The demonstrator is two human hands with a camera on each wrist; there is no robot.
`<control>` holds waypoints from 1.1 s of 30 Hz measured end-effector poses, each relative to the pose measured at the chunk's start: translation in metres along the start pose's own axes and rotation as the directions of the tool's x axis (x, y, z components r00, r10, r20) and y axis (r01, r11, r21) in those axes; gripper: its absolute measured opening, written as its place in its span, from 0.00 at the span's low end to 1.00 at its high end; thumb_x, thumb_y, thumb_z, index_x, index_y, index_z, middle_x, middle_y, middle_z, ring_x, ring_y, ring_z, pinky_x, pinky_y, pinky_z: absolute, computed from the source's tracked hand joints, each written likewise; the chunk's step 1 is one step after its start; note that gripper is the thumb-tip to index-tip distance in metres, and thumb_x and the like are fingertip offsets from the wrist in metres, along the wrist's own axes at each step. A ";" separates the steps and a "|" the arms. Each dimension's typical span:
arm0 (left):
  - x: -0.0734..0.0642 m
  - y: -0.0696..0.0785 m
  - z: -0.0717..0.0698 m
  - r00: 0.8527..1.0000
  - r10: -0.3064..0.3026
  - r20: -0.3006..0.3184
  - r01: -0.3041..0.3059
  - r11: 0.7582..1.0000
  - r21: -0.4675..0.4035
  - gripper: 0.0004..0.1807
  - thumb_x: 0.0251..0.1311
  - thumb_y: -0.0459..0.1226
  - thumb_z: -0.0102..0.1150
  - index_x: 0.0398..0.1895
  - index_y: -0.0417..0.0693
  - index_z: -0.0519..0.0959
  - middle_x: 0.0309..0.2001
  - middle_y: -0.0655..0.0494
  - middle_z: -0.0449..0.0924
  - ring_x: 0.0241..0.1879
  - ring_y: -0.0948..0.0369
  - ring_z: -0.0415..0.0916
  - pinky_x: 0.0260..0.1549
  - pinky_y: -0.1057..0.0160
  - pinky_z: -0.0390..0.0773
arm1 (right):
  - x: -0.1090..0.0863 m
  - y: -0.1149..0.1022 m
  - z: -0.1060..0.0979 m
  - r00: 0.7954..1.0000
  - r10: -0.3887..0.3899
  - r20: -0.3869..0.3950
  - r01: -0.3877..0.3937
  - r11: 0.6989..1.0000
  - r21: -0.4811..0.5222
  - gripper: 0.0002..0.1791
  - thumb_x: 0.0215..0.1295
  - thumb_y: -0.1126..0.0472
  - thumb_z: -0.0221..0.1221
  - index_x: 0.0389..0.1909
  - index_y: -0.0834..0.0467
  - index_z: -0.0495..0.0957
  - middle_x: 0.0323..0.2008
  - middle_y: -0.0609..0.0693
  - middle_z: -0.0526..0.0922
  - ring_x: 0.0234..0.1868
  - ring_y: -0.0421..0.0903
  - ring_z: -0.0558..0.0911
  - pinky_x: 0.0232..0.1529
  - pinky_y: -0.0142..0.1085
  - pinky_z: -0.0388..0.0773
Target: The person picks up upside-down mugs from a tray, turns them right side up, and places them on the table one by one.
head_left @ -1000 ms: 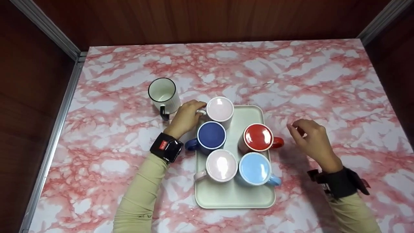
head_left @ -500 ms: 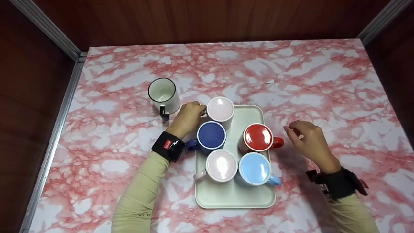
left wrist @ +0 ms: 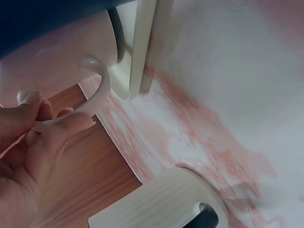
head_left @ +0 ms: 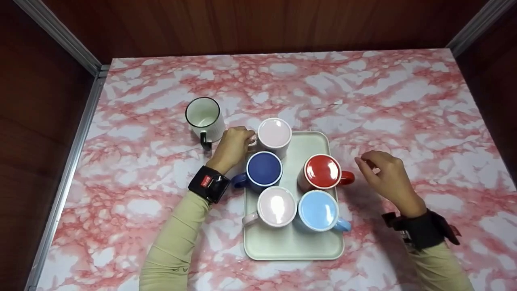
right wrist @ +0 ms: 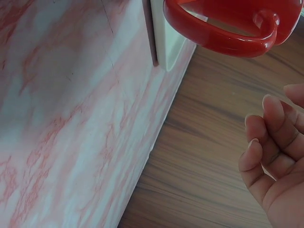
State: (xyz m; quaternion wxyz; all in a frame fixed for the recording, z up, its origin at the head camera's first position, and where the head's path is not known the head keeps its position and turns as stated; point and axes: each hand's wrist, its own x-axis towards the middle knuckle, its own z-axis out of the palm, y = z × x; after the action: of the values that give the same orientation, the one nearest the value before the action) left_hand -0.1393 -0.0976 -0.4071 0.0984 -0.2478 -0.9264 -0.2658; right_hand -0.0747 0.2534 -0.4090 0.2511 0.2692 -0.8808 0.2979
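Far pink mug is just beside the left fingers, which pinch its handle.

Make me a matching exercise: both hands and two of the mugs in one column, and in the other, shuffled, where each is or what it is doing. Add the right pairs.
Column one
1. left hand
2. right hand
3. black-rimmed mug
4. light blue mug

Column two
A. on the tray
B. standing on the table, off the tray
C. pinching the handle of the farther pink mug
D. holding nothing

Pairs: 1-C, 2-D, 3-B, 4-A
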 end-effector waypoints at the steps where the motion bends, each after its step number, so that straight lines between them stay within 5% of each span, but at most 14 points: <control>1: 0.000 0.000 0.000 1.000 -0.004 -0.008 0.004 1.000 -0.003 0.04 0.52 0.26 0.57 0.24 0.39 0.80 0.21 0.47 0.76 0.25 0.51 0.76 0.26 0.54 0.74 | 0.000 0.000 0.000 1.000 0.000 -0.001 0.000 1.000 0.000 0.09 0.40 0.77 0.65 0.24 0.65 0.77 0.19 0.52 0.76 0.20 0.45 0.75 0.23 0.30 0.72; 13: 0.002 0.016 -0.028 0.985 -0.030 -0.170 0.015 0.996 -0.087 0.06 0.49 0.25 0.58 0.18 0.37 0.77 0.20 0.46 0.76 0.22 0.51 0.74 0.23 0.54 0.70 | 0.008 -0.016 -0.006 0.999 0.044 0.011 -0.045 0.992 0.115 0.06 0.46 0.76 0.63 0.24 0.63 0.77 0.19 0.50 0.77 0.21 0.38 0.73 0.23 0.27 0.68; 18: 0.002 0.032 -0.048 0.977 -0.132 -0.167 0.104 0.980 -0.169 0.04 0.50 0.29 0.61 0.21 0.37 0.80 0.22 0.49 0.79 0.24 0.55 0.74 0.26 0.57 0.71 | 0.014 -0.034 -0.011 0.993 0.093 0.079 -0.111 0.955 0.277 0.08 0.48 0.77 0.62 0.26 0.62 0.80 0.20 0.48 0.78 0.24 0.33 0.72 0.25 0.23 0.65; 21: 0.001 0.043 -0.057 0.966 -0.226 -0.123 0.186 0.943 -0.275 0.02 0.51 0.29 0.62 0.25 0.38 0.82 0.24 0.50 0.80 0.22 0.58 0.76 0.24 0.63 0.74 | 0.017 -0.047 -0.013 0.983 0.103 0.150 -0.154 0.910 0.385 0.10 0.48 0.80 0.60 0.30 0.65 0.81 0.26 0.51 0.82 0.28 0.33 0.77 0.30 0.22 0.70; 23: 0.000 0.049 -0.060 0.953 -0.297 -0.066 0.249 0.886 -0.391 0.03 0.52 0.28 0.60 0.27 0.37 0.83 0.24 0.50 0.81 0.22 0.60 0.77 0.22 0.67 0.77 | 0.018 -0.058 -0.013 0.975 0.106 0.194 -0.185 0.872 0.453 0.11 0.49 0.81 0.59 0.32 0.67 0.81 0.28 0.52 0.82 0.29 0.35 0.78 0.31 0.23 0.71; 25: -0.002 0.056 -0.061 0.930 -0.366 0.013 0.317 0.785 -0.532 0.04 0.54 0.26 0.58 0.29 0.35 0.83 0.24 0.49 0.80 0.22 0.61 0.78 0.21 0.68 0.78 | 0.020 -0.070 -0.011 0.963 0.116 0.244 -0.228 0.831 0.507 0.10 0.50 0.81 0.58 0.33 0.68 0.80 0.29 0.53 0.82 0.29 0.37 0.79 0.31 0.24 0.72; 29: -0.010 0.067 -0.057 0.880 -0.445 0.164 0.400 0.509 -0.762 0.06 0.56 0.24 0.55 0.34 0.27 0.80 0.23 0.46 0.78 0.24 0.62 0.76 0.22 0.66 0.79 | 0.023 -0.091 -0.004 0.935 0.112 0.337 -0.304 0.742 0.597 0.09 0.54 0.78 0.57 0.37 0.70 0.79 0.31 0.52 0.83 0.31 0.40 0.80 0.33 0.27 0.75; 33: -0.018 0.074 -0.048 0.847 -0.449 0.284 0.424 0.249 -0.871 0.08 0.57 0.22 0.53 0.37 0.21 0.76 0.25 0.43 0.76 0.24 0.59 0.76 0.23 0.64 0.80 | 0.025 -0.103 0.005 0.894 0.118 0.432 -0.404 0.630 0.664 0.10 0.58 0.76 0.55 0.41 0.74 0.77 0.35 0.55 0.83 0.36 0.44 0.82 0.36 0.32 0.78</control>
State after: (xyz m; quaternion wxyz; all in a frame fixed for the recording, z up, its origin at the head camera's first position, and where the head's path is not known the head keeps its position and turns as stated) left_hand -0.0838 -0.0762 -0.3398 -0.1208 0.0091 -0.6538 -0.7469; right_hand -0.0299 0.1719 -0.3571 -0.0862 0.2628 -0.7433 0.6092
